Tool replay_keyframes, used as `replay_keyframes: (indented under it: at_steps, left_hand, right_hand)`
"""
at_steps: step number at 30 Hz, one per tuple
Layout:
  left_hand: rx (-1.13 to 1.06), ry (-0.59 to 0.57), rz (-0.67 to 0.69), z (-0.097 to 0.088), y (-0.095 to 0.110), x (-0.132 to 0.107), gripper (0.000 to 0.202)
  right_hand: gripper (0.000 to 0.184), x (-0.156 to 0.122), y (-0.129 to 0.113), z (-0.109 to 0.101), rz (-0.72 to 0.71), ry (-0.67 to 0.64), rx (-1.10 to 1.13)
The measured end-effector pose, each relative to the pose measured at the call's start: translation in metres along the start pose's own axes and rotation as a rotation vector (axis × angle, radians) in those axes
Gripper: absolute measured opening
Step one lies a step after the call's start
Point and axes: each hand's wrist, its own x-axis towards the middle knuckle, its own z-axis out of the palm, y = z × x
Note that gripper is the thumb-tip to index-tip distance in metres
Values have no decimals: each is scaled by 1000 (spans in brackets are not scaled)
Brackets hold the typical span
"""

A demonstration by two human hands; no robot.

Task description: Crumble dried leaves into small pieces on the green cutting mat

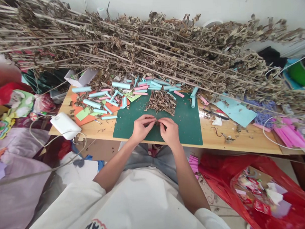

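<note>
My left hand (141, 127) and my right hand (170, 130) meet over the near part of a green cutting mat (190, 126). Both pinch a small dried brown bit (156, 121) between their fingertips. Just beyond my hands lies a heap of crumbled dry leaves (161, 101) on the mat. Several rolled paper tubes in light blue and pink (121, 85) lie scattered behind and to the left of the mat.
A big bundle of dried leafy stalks (150, 47) lies across the back of the wooden table (243, 138). A white device with a cable (65, 125) sits at the left edge. Blue paper (234, 111) lies to the right. A red bag (257, 187) is on the floor.
</note>
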Motion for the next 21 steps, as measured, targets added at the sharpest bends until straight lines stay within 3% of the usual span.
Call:
replay_keyframes:
  at_steps: [11,16,21]
  left_hand:
    - [-28,2,19,1,-2,-1,22]
    - [-9,49,10,2,-5,-1,19]
    - [152,66,50,4,-3,-2,16]
  right_hand:
    - [19,1,-15,5,-20,132,160]
    - [19,-2,-14,14,-79,226,97]
    - [21,-3,-17,16,-119,200,-36]
